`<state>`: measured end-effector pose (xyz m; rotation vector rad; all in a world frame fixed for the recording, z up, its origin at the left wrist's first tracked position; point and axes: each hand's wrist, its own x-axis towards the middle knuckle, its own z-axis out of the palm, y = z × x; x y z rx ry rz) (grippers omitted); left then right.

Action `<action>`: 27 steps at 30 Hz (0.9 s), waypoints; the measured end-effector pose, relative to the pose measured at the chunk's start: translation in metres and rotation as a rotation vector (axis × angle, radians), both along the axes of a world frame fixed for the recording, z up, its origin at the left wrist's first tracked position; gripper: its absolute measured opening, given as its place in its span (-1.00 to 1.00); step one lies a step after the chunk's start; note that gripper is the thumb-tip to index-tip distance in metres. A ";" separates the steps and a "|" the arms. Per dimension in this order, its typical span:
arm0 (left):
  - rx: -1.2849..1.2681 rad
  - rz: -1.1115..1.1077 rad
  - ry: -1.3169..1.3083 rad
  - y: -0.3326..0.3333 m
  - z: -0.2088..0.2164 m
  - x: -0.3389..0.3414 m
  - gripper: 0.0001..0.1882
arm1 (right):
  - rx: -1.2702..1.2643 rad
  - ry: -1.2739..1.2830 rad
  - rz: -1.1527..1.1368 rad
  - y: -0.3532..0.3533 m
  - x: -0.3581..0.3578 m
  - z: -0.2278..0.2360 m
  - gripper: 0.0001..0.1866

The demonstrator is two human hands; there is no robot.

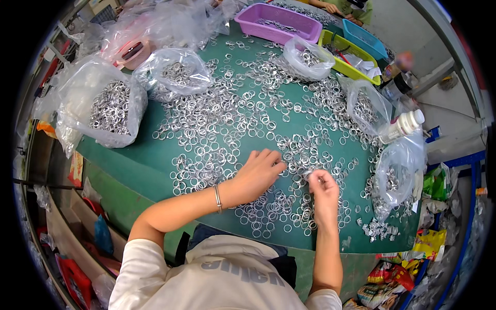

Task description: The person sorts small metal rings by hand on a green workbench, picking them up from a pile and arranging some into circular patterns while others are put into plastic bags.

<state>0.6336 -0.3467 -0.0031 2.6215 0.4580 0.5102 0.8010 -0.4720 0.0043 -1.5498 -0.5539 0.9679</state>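
Note:
Loose silvery metal rings (206,116) lie scattered in heaps over the green tabletop (155,178). Low over a cluster of them, my left hand (258,173) is palm down, its fingers bent and drawn together. Whatever is under its fingertips is hidden. To its right my right hand (324,188) is raised a little, thumb and fingers pinched on a small silvery piece that looks like a metal ring. More rings surround both hands, with a loose spread just in front of my body.
Clear plastic bags of rings (111,106) stand at left, with others along the right edge. Purple (279,23), yellow-green (351,62) and blue (364,39) bins line the far side, near a co-worker's hands (333,8). A white bottle (405,124) lies tilted at right; small metal parts (380,230) sit near the corner.

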 end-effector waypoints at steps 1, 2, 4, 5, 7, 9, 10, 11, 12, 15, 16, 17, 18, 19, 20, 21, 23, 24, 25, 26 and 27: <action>0.012 0.008 0.028 0.000 -0.002 0.001 -0.70 | 0.282 0.439 0.067 -0.007 0.011 -0.013 -0.91; 0.025 0.007 0.052 0.000 -0.006 0.006 -0.74 | 0.333 0.711 0.019 -0.010 0.011 -0.005 -0.86; 0.052 -0.002 0.101 0.003 -0.009 0.013 -0.80 | 0.336 0.750 0.041 -0.016 0.007 0.003 -0.82; 0.068 -0.010 0.130 0.006 -0.010 0.015 -0.83 | 0.356 0.779 0.041 -0.020 0.009 0.001 -0.77; 0.071 -0.046 0.132 0.010 -0.006 0.016 -0.87 | 0.410 0.745 -0.039 -0.031 0.015 0.002 -0.74; 0.000 -0.066 -0.003 0.012 -0.007 0.011 -0.86 | 0.390 0.673 -0.038 -0.041 0.024 0.001 -0.77; -0.036 -0.074 -0.071 0.012 -0.007 0.009 -0.85 | 0.343 0.615 -0.003 -0.049 0.033 -0.001 -0.81; -0.465 -0.001 -0.109 0.010 0.001 0.008 -0.83 | 0.300 0.558 0.028 -0.057 0.041 -0.003 -0.84; -0.893 0.081 -0.141 0.009 0.013 0.005 -0.82 | 0.256 0.505 0.061 -0.053 0.039 0.005 -0.86; -1.641 0.163 -0.269 0.004 0.016 0.001 -0.78 | -0.046 -0.403 -0.008 -0.035 0.022 0.008 -0.89; -1.802 0.161 -0.320 0.002 0.013 -0.001 -0.77 | -0.035 -0.611 0.045 -0.030 0.021 0.007 -0.90; -1.781 0.165 -0.311 0.001 0.007 -0.003 -0.77 | -0.136 -0.900 0.115 -0.021 0.021 0.009 -0.82; -1.558 0.168 -0.259 -0.002 0.004 -0.002 -0.77 | -0.164 -0.988 0.145 -0.015 0.020 0.008 -0.81; -1.334 0.168 -0.207 -0.004 0.002 -0.001 -0.77 | -0.193 -1.076 0.175 -0.010 0.018 0.005 -0.80; -1.109 0.170 -0.158 -0.004 0.002 -0.001 -0.76 | -0.218 -1.164 0.209 -0.006 0.016 0.004 -0.79; -0.857 0.163 -0.140 -0.004 0.004 -0.002 -0.75 | -0.278 -1.160 0.227 -0.005 0.014 0.006 -0.78; -0.354 0.147 -0.101 -0.003 0.011 -0.004 -0.72 | -0.283 -1.213 0.169 -0.015 0.016 0.003 -0.80; -0.306 0.124 -0.093 -0.003 0.009 -0.004 -0.70 | -0.284 -1.239 0.142 -0.019 0.016 0.003 -0.81; -0.258 0.101 -0.084 -0.003 0.005 -0.003 -0.68 | -0.348 -1.240 0.135 -0.022 0.017 0.007 -0.83; -0.214 0.071 -0.076 -0.005 0.002 -0.001 -0.66 | -0.348 -1.209 0.137 -0.022 0.017 0.011 -0.83; -0.161 0.032 -0.041 -0.007 0.003 0.004 -0.63 | -0.348 -1.178 0.141 -0.019 0.017 0.013 -0.83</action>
